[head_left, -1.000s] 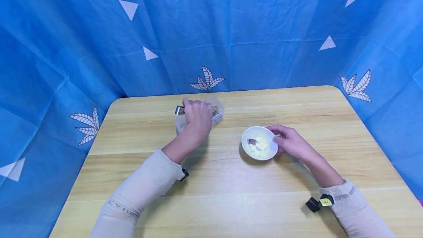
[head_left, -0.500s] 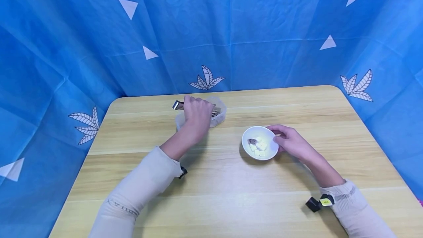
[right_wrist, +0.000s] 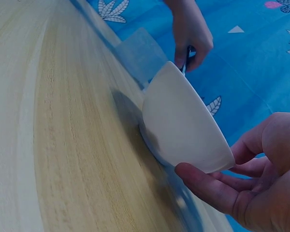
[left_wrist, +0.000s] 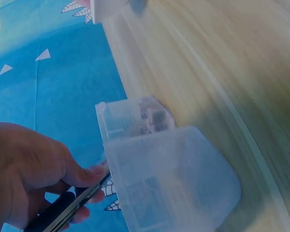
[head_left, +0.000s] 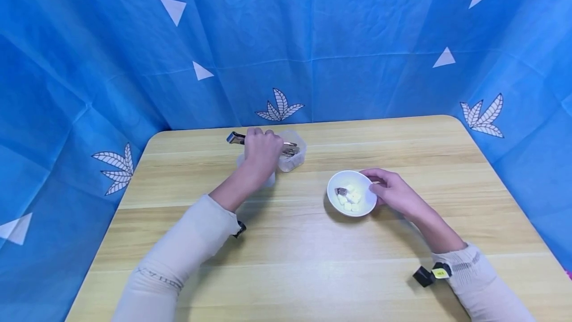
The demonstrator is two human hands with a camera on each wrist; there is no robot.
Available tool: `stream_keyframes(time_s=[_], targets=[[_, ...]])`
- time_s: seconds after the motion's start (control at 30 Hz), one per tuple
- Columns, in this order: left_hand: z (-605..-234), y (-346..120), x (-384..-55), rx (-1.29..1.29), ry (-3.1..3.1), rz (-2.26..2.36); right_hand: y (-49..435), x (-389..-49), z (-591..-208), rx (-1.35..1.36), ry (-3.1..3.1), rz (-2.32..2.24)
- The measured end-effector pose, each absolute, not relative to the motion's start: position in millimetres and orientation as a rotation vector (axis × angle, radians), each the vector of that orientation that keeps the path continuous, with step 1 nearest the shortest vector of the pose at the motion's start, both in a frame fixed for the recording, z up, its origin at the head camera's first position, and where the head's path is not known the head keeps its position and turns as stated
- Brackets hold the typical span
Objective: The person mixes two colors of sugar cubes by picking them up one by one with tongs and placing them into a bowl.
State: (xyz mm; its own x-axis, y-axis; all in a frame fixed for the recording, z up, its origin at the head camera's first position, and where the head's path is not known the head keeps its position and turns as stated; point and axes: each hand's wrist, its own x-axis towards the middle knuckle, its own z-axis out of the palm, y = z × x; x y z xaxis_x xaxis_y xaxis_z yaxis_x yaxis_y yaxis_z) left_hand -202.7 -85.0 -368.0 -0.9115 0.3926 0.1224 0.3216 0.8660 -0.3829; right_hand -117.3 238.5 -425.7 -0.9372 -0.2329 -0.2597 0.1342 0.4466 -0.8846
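In the head view my left hand (head_left: 261,152) grips a pair of metal tongs (head_left: 235,138) by the middle. Their tips reach into a translucent plastic container (head_left: 292,163) that holds small brown pieces (head_left: 290,151). A second translucent container (head_left: 270,181) lies partly hidden under my left hand and wrist; the left wrist view shows it as a larger clear box (left_wrist: 183,179). My right hand (head_left: 391,190) holds a white bowl (head_left: 332,207) by its right side, fingers curled at rim and wall. Inside the bowl are several pale cubes (head_left: 350,201) and one brown piece (head_left: 341,191).
The pale wooden table (head_left: 313,272) ends at the back against a blue curtain (head_left: 348,83) with white triangles and leaf prints. A small black device (head_left: 423,276) hangs by the right sleeve (head_left: 473,272).
My left hand has shifted left and slightly back, and the tongs' handle end has moved left and up with it. More of the brown pieces now show. The right hand and bowl stay still.
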Motion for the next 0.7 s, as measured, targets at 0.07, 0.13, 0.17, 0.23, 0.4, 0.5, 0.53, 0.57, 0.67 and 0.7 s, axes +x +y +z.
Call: stream_keyframes(time_s=[0.07,0.13,0.17,0.23,0.4,0.5,0.53,0.57,0.67,0.7], targets=[[-369,-88,-204,-0.570,-2.817,0.529,238,-117,-425,-0.081,2.356,-1.488],[-371,-91,-205,-0.591,-2.789,0.510,238,-117,-425,-0.079,2.352,-1.489],[-372,-92,-205,-0.602,-2.777,0.495,238,-117,-425,-0.077,2.351,-1.489],[-373,-95,-205,-0.622,-2.752,0.468,238,-117,-425,-0.078,2.349,-1.489],[-376,-98,-205,-0.652,-2.704,0.437,238,-117,-425,-0.087,2.355,-1.488],[-378,-99,-205,-0.660,-2.680,0.425,238,-117,-426,-0.091,2.354,-1.497],[-379,-100,-205,-0.662,-2.674,0.425,238,-117,-426,-0.092,2.354,-1.500],[-380,-101,-205,-0.664,-2.665,0.424,238,-117,-426,-0.093,2.354,-1.504],[-382,-103,-204,-0.668,-2.644,0.427,238,-117,-427,-0.097,2.357,-1.507],[-383,-104,-204,-0.668,-2.637,0.425,238,-117,-427,-0.097,2.357,-1.505]])
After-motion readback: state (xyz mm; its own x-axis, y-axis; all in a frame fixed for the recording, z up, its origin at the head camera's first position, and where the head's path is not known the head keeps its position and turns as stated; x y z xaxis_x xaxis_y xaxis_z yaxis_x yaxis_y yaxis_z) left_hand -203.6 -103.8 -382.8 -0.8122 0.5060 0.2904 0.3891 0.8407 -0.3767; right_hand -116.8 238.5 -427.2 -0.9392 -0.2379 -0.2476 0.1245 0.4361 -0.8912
